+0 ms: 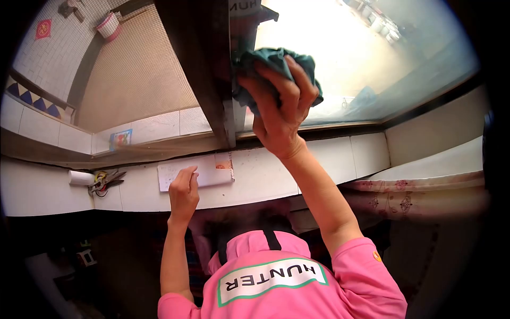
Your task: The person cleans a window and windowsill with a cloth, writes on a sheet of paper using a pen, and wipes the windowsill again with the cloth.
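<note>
My right hand (284, 101) is raised to the window and closed around a bunched dark green cloth (279, 58). The cloth is against the window glass (340, 74), beside the dark upright frame. Lower and to the left, my left hand (184, 187) has its fingers curled in, with nothing visible in them. It is over a paper notebook (207, 170) lying on the white tiled sill (260, 181). Whether the left hand touches the notebook or sill, I cannot tell.
Scissors (106, 182) and a white roll (81, 177) lie at the sill's left. The dark window frame (204, 69) divides the panes. A patterned curtain (409, 196) hangs at right. Through the left pane shows a pink-and-white bucket (109, 26).
</note>
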Demonstrator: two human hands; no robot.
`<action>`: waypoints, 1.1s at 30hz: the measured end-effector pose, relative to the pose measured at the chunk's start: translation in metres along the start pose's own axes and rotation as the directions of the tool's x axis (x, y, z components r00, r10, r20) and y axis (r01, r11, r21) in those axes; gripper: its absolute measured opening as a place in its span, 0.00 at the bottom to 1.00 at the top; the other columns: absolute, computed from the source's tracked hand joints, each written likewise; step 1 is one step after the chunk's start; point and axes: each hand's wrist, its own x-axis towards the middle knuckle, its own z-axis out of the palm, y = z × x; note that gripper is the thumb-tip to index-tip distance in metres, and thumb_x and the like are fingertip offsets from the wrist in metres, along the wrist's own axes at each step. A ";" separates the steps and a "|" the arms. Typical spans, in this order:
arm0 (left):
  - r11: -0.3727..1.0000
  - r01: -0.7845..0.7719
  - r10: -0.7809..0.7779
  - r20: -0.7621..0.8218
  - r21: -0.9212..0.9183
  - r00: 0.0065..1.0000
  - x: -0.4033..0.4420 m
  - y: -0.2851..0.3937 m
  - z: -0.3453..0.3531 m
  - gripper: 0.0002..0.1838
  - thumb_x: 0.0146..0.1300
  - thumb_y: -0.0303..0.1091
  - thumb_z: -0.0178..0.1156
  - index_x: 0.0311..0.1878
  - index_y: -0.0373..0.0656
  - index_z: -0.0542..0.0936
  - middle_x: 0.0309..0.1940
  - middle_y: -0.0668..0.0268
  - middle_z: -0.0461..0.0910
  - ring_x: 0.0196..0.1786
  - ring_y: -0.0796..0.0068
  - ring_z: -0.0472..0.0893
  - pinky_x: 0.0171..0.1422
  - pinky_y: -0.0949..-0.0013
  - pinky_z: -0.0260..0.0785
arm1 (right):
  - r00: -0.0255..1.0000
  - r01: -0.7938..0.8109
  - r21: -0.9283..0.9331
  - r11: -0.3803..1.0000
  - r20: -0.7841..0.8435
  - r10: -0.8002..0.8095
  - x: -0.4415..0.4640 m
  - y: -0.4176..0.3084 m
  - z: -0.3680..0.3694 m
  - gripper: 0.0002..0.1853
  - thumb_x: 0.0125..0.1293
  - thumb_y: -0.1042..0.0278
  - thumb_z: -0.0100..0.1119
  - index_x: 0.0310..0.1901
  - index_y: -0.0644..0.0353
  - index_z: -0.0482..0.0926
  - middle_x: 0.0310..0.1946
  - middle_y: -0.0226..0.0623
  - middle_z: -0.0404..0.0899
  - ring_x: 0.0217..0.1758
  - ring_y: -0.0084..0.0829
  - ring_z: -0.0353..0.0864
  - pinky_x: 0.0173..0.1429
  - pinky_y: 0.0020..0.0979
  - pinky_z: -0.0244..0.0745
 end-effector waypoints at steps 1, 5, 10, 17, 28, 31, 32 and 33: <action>1.000 0.011 -0.011 0.001 -0.005 1.000 0.004 -0.001 0.004 0.08 0.70 0.19 0.58 0.49 0.32 0.82 0.40 0.47 0.85 0.41 0.46 0.85 0.44 0.56 0.76 | 0.998 -0.056 -0.005 0.998 0.003 0.056 -0.010 -0.004 0.001 0.17 0.57 0.68 0.64 0.48 0.45 0.91 0.61 0.24 0.78 0.70 0.38 0.69 0.68 0.41 0.61; 0.989 0.058 -0.064 -0.042 -0.134 0.997 0.026 0.004 0.023 0.07 0.70 0.19 0.58 0.48 0.31 0.83 0.38 0.50 0.86 0.38 0.55 0.89 0.43 0.60 0.78 | 0.994 -0.095 -0.028 0.995 0.053 0.097 -0.052 -0.008 0.006 0.15 0.58 0.63 0.73 0.48 0.39 0.91 0.59 0.18 0.78 0.68 0.33 0.71 0.63 0.44 0.61; 0.971 0.086 -0.088 -0.002 -0.225 0.996 0.040 0.030 0.038 0.04 0.71 0.25 0.63 0.44 0.33 0.82 0.34 0.55 0.86 0.35 0.64 0.89 0.39 0.66 0.79 | 0.973 -0.081 0.056 0.995 0.221 0.066 -0.112 -0.002 0.006 0.16 0.53 0.63 0.74 0.46 0.38 0.90 0.54 0.17 0.78 0.62 0.32 0.71 0.60 0.43 0.64; 0.954 0.118 -0.125 -0.008 -0.274 0.992 0.071 0.088 0.041 0.13 0.69 0.34 0.72 0.39 0.35 0.79 0.29 0.63 0.82 0.30 0.75 0.84 0.40 0.71 0.78 | 0.870 0.070 0.109 0.992 0.479 -0.114 -0.169 0.034 -0.003 0.17 0.59 0.61 0.68 0.51 0.40 0.86 0.57 0.21 0.73 0.66 0.31 0.68 0.68 0.46 0.63; 0.988 0.091 -0.103 -0.098 -0.123 0.990 0.078 0.094 0.069 0.15 0.76 0.36 0.64 0.33 0.35 0.80 0.28 0.61 0.85 0.28 0.73 0.85 0.35 0.71 0.75 | 0.804 0.081 -0.101 0.992 0.594 -0.006 -0.206 0.203 -0.131 0.10 0.59 0.65 0.66 0.43 0.40 0.87 0.54 0.19 0.74 0.66 0.31 0.70 0.70 0.43 0.68; 0.993 0.046 -0.049 -0.022 -0.105 0.999 0.073 0.102 0.089 0.11 0.75 0.30 0.63 0.35 0.34 0.80 0.27 0.61 0.84 0.26 0.71 0.82 0.33 0.68 0.72 | 0.812 0.016 -0.212 0.977 0.573 0.111 -0.212 0.246 -0.168 0.09 0.57 0.68 0.67 0.39 0.42 0.86 0.53 0.20 0.75 0.65 0.31 0.71 0.69 0.40 0.70; 0.997 0.008 -0.006 0.028 -0.080 1.000 0.073 0.102 0.097 0.11 0.75 0.29 0.63 0.35 0.34 0.80 0.27 0.61 0.83 0.26 0.71 0.82 0.33 0.68 0.72 | 0.816 -0.008 -0.244 0.970 0.559 0.148 -0.215 0.258 -0.176 0.08 0.57 0.69 0.67 0.38 0.43 0.86 0.52 0.22 0.76 0.65 0.32 0.71 0.69 0.39 0.70; 0.998 -0.033 0.038 0.079 -0.058 0.996 0.076 0.108 0.101 0.10 0.74 0.28 0.62 0.35 0.34 0.80 0.27 0.60 0.82 0.26 0.71 0.81 0.32 0.67 0.71 | 0.819 -0.031 -0.279 0.960 0.543 0.184 -0.219 0.269 -0.185 0.08 0.57 0.69 0.67 0.38 0.44 0.86 0.51 0.23 0.76 0.64 0.33 0.72 0.69 0.38 0.70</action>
